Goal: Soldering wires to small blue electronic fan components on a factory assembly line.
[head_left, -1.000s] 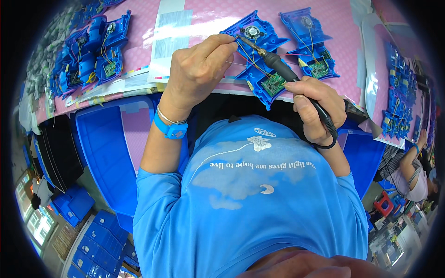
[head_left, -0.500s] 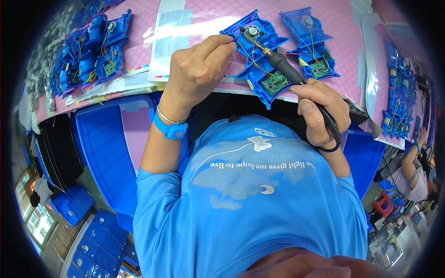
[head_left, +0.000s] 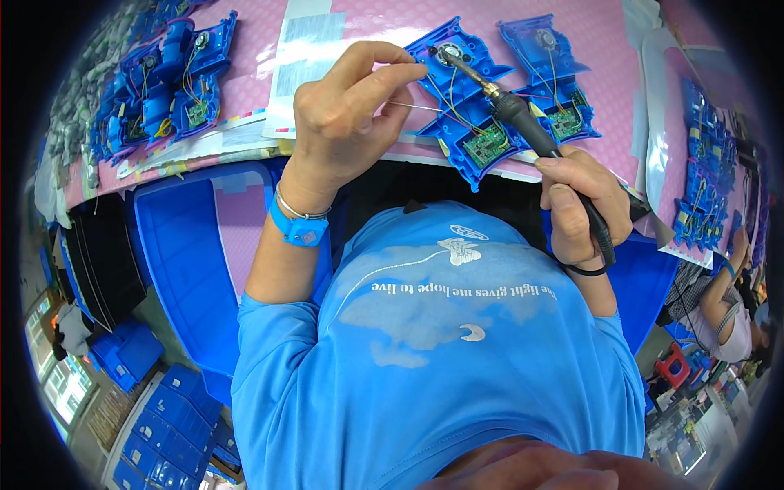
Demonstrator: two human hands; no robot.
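My right hand (head_left: 586,204) grips a soldering iron (head_left: 523,121) by its black handle. The iron's tip points up-left onto the round speaker (head_left: 450,55) in a blue plastic shell half (head_left: 463,90). Thin wires run inside this shell from the speaker to a green circuit board (head_left: 487,145). My left hand (head_left: 351,110) is at the shell's left edge, index finger stretched toward its upper corner. A thin silvery solder wire (head_left: 418,106) comes out from between its curled fingers and thumb.
A similar shell half (head_left: 543,73) lies just to the right. More wired blue shells (head_left: 163,90) are grouped at the left of the pink table, others (head_left: 704,163) at the far right. A blue bin (head_left: 175,269) stands below the table edge. Another person's arm (head_left: 723,286) shows at far right.
My right hand and the soldering iron have moved a little right and down. My left index finger has lifted and straightened away from the other fingers. The shell appears slightly farther right.
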